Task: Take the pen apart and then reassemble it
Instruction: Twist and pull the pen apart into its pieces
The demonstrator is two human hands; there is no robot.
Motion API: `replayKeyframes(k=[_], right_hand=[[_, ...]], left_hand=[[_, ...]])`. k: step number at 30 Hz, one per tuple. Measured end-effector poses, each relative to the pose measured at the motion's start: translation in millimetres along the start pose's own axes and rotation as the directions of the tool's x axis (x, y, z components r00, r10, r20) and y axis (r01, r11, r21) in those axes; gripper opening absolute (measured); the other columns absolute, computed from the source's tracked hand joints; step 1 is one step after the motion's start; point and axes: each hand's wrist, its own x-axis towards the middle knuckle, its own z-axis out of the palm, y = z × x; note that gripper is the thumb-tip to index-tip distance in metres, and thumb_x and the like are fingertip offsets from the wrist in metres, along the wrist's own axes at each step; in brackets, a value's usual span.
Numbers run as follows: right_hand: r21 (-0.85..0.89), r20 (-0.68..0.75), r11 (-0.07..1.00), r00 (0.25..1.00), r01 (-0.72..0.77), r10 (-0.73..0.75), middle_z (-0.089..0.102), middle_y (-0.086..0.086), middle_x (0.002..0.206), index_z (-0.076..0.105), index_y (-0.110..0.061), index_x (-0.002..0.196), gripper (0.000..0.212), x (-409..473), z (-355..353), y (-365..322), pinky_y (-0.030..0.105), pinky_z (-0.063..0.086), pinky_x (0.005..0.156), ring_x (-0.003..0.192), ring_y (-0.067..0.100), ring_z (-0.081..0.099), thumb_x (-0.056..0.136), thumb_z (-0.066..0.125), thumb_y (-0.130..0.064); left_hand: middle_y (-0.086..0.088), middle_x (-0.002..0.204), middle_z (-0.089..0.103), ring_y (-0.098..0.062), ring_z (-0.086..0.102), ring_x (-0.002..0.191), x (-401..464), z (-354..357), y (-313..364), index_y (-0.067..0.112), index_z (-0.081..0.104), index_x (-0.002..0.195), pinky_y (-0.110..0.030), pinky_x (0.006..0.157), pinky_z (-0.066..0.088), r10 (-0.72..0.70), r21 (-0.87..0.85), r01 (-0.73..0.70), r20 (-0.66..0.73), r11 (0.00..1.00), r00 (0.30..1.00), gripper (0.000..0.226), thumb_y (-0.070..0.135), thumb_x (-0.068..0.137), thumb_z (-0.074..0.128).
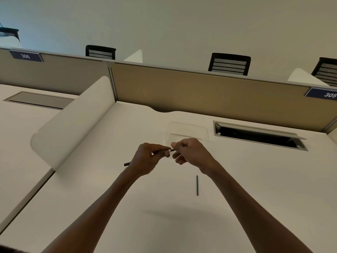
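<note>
My left hand (147,158) grips a thin black pen barrel (127,163) above the white desk (255,179). The barrel's far end sticks out past my wrist to the left. Its near end, with a small white band, pokes out between my fingertips. My right hand (189,152) pinches that end of the pen with thumb and forefinger; what it holds there is too small to make out. A thin dark refill (197,185) lies loose on the desk below my right wrist, pointing away from me.
A clear plastic tray (187,130) sits on the desk just behind my hands. An open cable hatch (259,136) lies at the back right. A white curved divider (73,121) stands at the left and a tan partition (200,92) runs along the back.
</note>
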Motion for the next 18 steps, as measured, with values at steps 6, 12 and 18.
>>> replayKeyframes(k=[6,12,18], right_hand=[[-0.191,-0.088,0.981,0.995,0.034,-0.051,0.071,0.002,0.064,0.072,-0.008,0.080,0.027,1.4,3.8,4.6,0.021,0.045,0.049,0.049,0.007,0.061,0.094,0.061,-0.028],[-0.076,-0.047,0.996,0.997,0.053,-0.057,0.074,0.006,0.081,0.069,-0.012,0.099,0.015,-0.1,0.8,5.8,0.020,0.053,0.056,0.063,0.012,0.068,0.090,0.067,-0.023],[-0.191,-0.080,0.982,0.997,0.004,-0.019,0.071,0.003,0.064,0.071,-0.006,0.079,0.036,0.4,3.5,3.9,0.021,0.045,0.048,0.049,0.008,0.060,0.095,0.058,-0.036]], left_hand=[[0.013,0.076,0.075,-0.003,0.049,0.050,-1.4,0.3,0.8,0.019,0.079,0.093,-0.014,0.051,0.039,-0.008,-0.011,0.008,0.029,1.000,1.000,0.012,0.015,0.090,0.068],[0.005,0.073,0.074,-0.017,0.047,0.050,-4.0,-1.1,-1.9,0.026,0.078,0.086,-0.017,0.048,0.037,-0.031,0.023,0.031,0.025,0.999,0.999,0.013,0.020,0.091,0.067],[0.003,0.073,0.074,-0.010,0.039,0.042,-2.7,0.7,-2.2,0.027,0.078,0.083,-0.014,0.044,0.033,-0.017,0.001,0.017,0.032,1.000,0.999,0.013,0.020,0.090,0.068]])
